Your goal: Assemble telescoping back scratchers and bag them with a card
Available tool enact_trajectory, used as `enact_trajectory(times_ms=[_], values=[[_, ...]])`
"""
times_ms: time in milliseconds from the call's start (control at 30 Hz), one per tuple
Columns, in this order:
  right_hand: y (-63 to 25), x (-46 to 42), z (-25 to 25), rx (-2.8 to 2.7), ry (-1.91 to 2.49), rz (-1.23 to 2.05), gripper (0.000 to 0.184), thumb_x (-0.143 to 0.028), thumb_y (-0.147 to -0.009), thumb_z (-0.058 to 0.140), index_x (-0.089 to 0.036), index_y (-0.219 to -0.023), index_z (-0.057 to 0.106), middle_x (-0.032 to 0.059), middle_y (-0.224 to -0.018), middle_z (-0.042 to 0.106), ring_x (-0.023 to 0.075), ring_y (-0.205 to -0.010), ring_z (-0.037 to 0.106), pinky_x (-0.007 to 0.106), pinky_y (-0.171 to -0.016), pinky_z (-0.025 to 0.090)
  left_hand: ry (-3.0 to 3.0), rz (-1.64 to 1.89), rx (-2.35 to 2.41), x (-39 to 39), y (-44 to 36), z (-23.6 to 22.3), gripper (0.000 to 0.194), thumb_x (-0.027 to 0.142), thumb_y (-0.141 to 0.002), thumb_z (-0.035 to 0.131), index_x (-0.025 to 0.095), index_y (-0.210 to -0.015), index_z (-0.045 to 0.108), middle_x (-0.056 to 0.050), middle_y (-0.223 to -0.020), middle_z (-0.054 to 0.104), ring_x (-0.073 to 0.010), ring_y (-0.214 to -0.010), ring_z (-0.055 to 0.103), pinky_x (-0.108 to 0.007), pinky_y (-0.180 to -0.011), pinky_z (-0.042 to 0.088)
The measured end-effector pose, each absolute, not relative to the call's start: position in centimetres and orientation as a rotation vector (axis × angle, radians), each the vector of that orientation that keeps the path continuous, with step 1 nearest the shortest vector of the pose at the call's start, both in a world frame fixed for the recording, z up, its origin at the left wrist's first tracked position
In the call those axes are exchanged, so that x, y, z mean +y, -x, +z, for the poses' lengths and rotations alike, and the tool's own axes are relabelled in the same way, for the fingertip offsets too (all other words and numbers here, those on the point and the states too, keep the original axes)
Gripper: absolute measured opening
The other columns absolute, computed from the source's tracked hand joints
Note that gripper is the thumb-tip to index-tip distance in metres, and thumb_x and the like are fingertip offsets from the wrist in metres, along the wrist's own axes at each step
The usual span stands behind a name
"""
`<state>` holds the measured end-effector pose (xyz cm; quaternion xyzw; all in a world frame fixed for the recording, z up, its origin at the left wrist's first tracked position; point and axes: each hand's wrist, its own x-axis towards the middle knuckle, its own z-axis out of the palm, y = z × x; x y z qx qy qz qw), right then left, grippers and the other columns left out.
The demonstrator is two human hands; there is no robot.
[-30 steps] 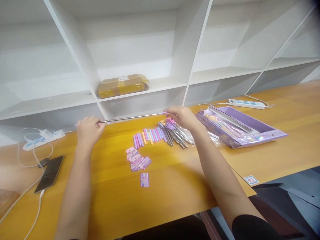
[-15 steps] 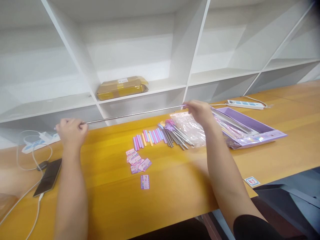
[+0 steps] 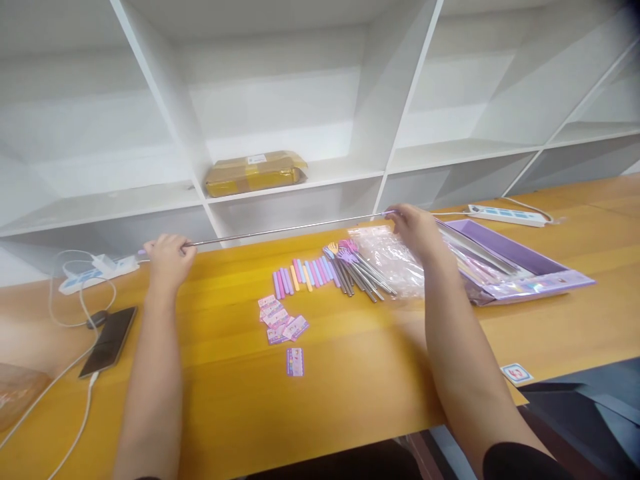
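A long, thin metal telescopic back scratcher (image 3: pixel 285 231) stretches between my two hands above the table. My left hand (image 3: pixel 170 260) is closed round its thicker end, and a bit of purple shows past the fist. My right hand (image 3: pixel 413 230) pinches the purple tip at the other end. Below the rod lie several hand-shaped scratcher heads on metal rods (image 3: pixel 367 277) in orange, pink and purple. Beside them is a row of pastel handle sleeves (image 3: pixel 305 273). Small printed cards (image 3: pixel 280 320) overlap nearer to me, with a single card (image 3: pixel 295 362) apart from them.
A clear plastic bag (image 3: pixel 387 260) lies beside a purple box (image 3: pixel 530 267) with rods and packets inside. Power strips (image 3: pixel 507 215), a phone (image 3: pixel 107 343) and white cables lie on the table. A taped parcel (image 3: pixel 257 173) sits on the shelf behind.
The view has shifted slightly, so most things appear farther right. Both hands still hold the stretched back scratcher at its ends.
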<state>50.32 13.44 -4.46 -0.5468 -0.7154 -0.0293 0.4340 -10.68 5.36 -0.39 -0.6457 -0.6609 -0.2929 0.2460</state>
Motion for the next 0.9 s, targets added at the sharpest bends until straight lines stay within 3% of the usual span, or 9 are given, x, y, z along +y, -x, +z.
enact_trajectory(times_ms=[167, 333, 433, 567, 733, 900], values=[[-50.5, 13.6, -4.4, -1.766, 1.373, -0.074, 0.025, -0.036, -0.101, 0.057, -0.026, -0.112, 0.077, 0.0073, -0.095, 0.079, 0.0241, -0.074, 0.07, 0.04, -0.088, 0.055, 1.809, -0.837, -1.78, 5.9, 10.6, -0.6, 0.016, 0.017, -0.085, 0.054, 0.022, -0.072, 0.062, -0.008, -0.083, 0.074, -0.0296, -0.094, 0.066, -0.048, -0.094, 0.034], [-51.7, 13.4, -4.1, -1.785, 1.33, -0.079, 0.028, -0.028, -0.098, 0.053, -0.026, -0.107, 0.08, 0.0065, -0.083, 0.077, 0.027, -0.08, 0.072, 0.042, -0.089, 0.056, 1.82, -0.882, -1.72, 5.2, 10.9, -0.1, 0.011, 0.02, -0.087, 0.058, 0.021, -0.083, 0.068, -0.006, -0.089, 0.074, -0.0284, -0.098, 0.066, -0.049, -0.099, 0.033], [-52.4, 13.0, -3.8, -1.774, 1.319, -0.113, 0.03, -0.029, -0.099, 0.053, -0.028, -0.106, 0.082, 0.0067, -0.084, 0.077, 0.029, -0.083, 0.073, 0.043, -0.088, 0.055, 1.795, -0.893, -1.707, 4.8, 11.4, 0.2, 0.008, 0.024, -0.085, 0.062, 0.02, -0.079, 0.064, -0.005, -0.082, 0.07, -0.0293, -0.098, 0.064, -0.051, -0.101, 0.032], [-52.7, 12.5, -3.4, -1.749, 1.291, -0.178, 0.033, -0.033, -0.101, 0.051, -0.03, -0.11, 0.083, 0.0059, -0.083, 0.074, 0.0289, -0.08, 0.072, 0.043, -0.085, 0.056, 1.724, -0.921, -1.739, 4.5, 11.4, 0.4, 0.019, 0.029, -0.085, 0.062, 0.021, -0.07, 0.053, -0.005, -0.075, 0.063, -0.0295, -0.094, 0.061, -0.053, -0.099, 0.03], [-52.7, 12.3, -3.1, -1.724, 1.266, -0.242, 0.032, -0.034, -0.102, 0.052, -0.03, -0.11, 0.083, 0.0061, -0.083, 0.074, 0.0282, -0.077, 0.071, 0.043, -0.082, 0.056, 1.617, -0.923, -1.789, 4.3, 10.9, 0.5, 0.026, 0.038, -0.087, 0.065, 0.02, -0.072, 0.057, -0.009, -0.08, 0.064, -0.0344, -0.104, 0.058, -0.055, -0.094, 0.029], [-52.7, 12.1, -2.8, -1.737, 1.271, -0.239, 0.033, -0.037, -0.104, 0.051, -0.03, -0.111, 0.082, 0.0074, -0.088, 0.077, 0.0282, -0.079, 0.072, 0.043, -0.082, 0.056, 1.571, -0.979, -1.784, 4.1, 10.8, 0.4, 0.026, 0.042, -0.092, 0.065, 0.018, -0.082, 0.064, -0.009, -0.088, 0.063, -0.0342, -0.109, 0.054, -0.054, -0.09, 0.027]])
